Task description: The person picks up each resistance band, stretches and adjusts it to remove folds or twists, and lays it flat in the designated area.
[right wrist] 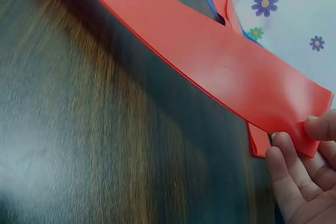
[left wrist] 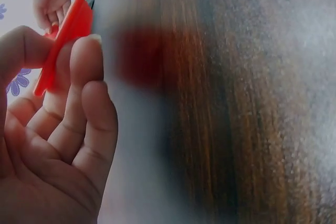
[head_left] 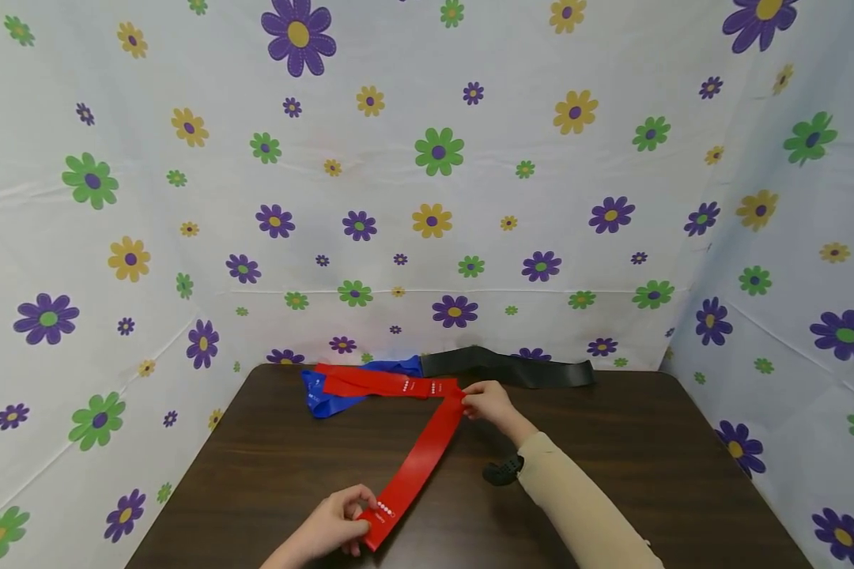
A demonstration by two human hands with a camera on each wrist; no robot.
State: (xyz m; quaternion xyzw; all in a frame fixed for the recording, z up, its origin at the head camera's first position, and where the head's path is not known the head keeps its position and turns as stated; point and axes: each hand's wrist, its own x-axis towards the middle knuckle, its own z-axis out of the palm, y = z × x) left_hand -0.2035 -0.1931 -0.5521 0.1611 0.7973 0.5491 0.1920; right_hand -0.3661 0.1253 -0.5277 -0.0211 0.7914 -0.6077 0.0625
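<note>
A red flat resistance loop band [head_left: 421,458] is held at both ends and runs diagonally above the table. My left hand [head_left: 333,523] pinches its near end, which carries white print, between thumb and fingers. At the far end my right hand [head_left: 489,405] grips the band; in the right wrist view the thumb lies on top of the red band [right wrist: 210,61] and the fingers lie beneath. Behind it, a second red band [head_left: 377,382] lies across a blue band [head_left: 323,403]. A black band [head_left: 505,367] stretches to the right of these, near the right hand.
The dark wood-grain table [head_left: 256,466] ends at a white curtain [head_left: 398,182] printed with flowers, which hangs behind and at both sides. A black strap [head_left: 504,472] sits at the right wrist, beside a beige sleeve [head_left: 583,498].
</note>
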